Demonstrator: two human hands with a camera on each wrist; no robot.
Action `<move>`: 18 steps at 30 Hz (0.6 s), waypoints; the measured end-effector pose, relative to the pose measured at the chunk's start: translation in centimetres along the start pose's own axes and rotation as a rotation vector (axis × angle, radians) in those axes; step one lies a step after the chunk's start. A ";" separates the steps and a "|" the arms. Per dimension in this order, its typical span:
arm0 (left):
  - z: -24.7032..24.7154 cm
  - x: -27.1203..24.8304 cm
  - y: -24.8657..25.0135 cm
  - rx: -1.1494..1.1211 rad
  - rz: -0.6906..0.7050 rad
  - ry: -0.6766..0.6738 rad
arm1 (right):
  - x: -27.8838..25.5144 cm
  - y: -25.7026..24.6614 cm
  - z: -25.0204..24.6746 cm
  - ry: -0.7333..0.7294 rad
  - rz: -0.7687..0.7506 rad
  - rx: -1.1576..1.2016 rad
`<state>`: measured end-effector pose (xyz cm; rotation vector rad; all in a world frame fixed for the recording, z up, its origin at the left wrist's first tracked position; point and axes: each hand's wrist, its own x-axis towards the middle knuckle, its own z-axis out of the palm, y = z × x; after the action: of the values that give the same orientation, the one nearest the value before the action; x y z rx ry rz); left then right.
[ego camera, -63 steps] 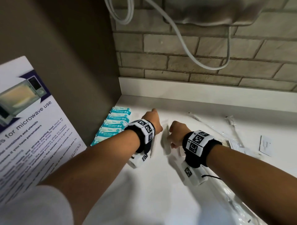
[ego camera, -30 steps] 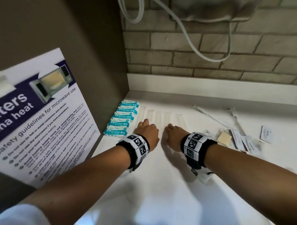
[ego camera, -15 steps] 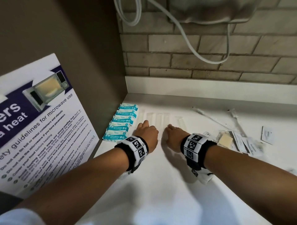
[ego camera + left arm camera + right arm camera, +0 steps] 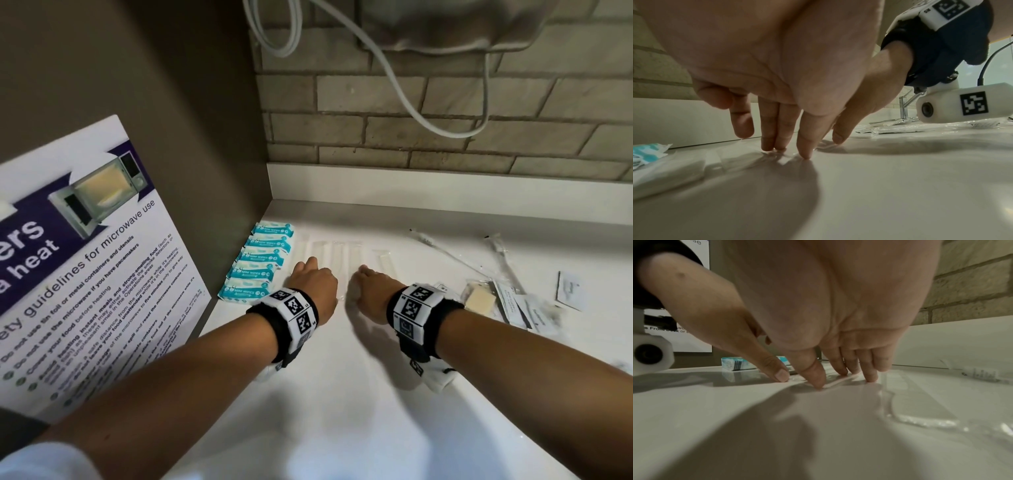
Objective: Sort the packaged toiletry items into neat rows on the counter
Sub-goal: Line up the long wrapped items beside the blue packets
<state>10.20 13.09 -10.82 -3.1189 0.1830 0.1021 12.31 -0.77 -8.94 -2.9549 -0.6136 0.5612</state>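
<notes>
**Both hands press on the clear packets**

The left hand (image 4: pixel 317 286) and the right hand (image 4: pixel 371 291) sit side by side on the white counter (image 4: pixel 342 394). Their fingers are straight, tips down on the near ends of the clear packets (image 4: pixel 337 253). The row of blue wipe packs (image 4: pixel 260 262) lies just left of the left hand.

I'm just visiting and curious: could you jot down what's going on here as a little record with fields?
Place: white counter in a corner, brick wall behind
Done row: six blue wipe packs lined up along the left wall
Being sorted: clear flat packets side by side next to the wipes
Left hand: straight fingers pressing on the packets' near ends
Right hand: fingers pressing down likewise
Unsorted: loose pile of packets to the right
Also there: microwave safety poster on the left
</notes>
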 end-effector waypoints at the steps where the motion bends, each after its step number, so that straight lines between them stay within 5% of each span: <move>1: 0.0 0.0 0.0 -0.001 -0.005 -0.003 | 0.0 0.0 0.0 0.004 0.000 0.001; 18: -1.3 -0.6 0.4 -0.025 -0.038 -0.032 | 0.3 0.6 -0.5 -0.063 0.022 -0.046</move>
<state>9.66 12.77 -9.50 -3.1419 0.1222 0.1546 12.99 -1.17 -8.63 -3.0006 -0.6081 0.6535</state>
